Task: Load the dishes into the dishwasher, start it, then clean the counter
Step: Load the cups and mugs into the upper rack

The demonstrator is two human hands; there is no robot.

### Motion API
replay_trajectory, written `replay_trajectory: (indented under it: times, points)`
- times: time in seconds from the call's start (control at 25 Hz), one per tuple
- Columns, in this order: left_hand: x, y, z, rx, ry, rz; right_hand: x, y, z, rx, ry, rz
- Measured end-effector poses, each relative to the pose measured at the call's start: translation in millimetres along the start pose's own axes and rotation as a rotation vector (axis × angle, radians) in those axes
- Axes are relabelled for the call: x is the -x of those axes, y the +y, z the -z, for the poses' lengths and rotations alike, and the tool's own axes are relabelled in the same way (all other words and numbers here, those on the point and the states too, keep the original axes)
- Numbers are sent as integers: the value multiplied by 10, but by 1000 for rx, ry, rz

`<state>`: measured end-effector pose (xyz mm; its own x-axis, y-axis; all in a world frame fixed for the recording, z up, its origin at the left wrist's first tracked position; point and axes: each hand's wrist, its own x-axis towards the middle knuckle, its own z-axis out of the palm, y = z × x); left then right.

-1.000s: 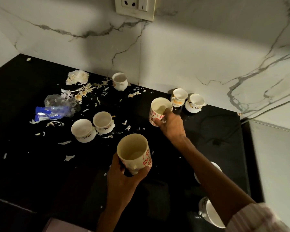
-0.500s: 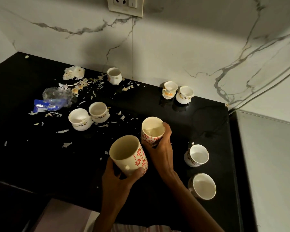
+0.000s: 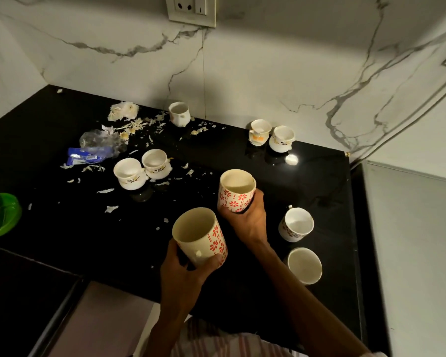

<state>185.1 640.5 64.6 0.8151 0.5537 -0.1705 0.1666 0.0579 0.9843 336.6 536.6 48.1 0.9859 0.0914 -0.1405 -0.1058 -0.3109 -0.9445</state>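
Above the black counter (image 3: 62, 228), two cream mugs with red flower print are gripped by curled fingers: the near mug (image 3: 200, 239) by the left hand (image 3: 183, 274), the far mug (image 3: 236, 191) by the right hand (image 3: 245, 217), drawn back from the wall-side cups since a second ago.

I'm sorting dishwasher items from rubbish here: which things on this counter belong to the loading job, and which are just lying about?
For the job:
left mug, in left hand
right mug, in right hand
seven white cups, e.g. near cup

Lying about:
food scraps
plastic wrapper
green bowl
wall socket
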Motion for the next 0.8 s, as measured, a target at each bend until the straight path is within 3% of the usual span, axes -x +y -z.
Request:
replay_trajectory:
  times: [0.4,0.56,0.8]
  points:
    - [317,-87,-304,-39,-137,-3,1049,-390,1296,-268,-22,-16]
    - [498,62,-492,-53,-193,-29,1597,-263,1732,-392,96,-70]
    - [899,164,-663,29,-281,7,2198,119,2181,-865,153,-247]
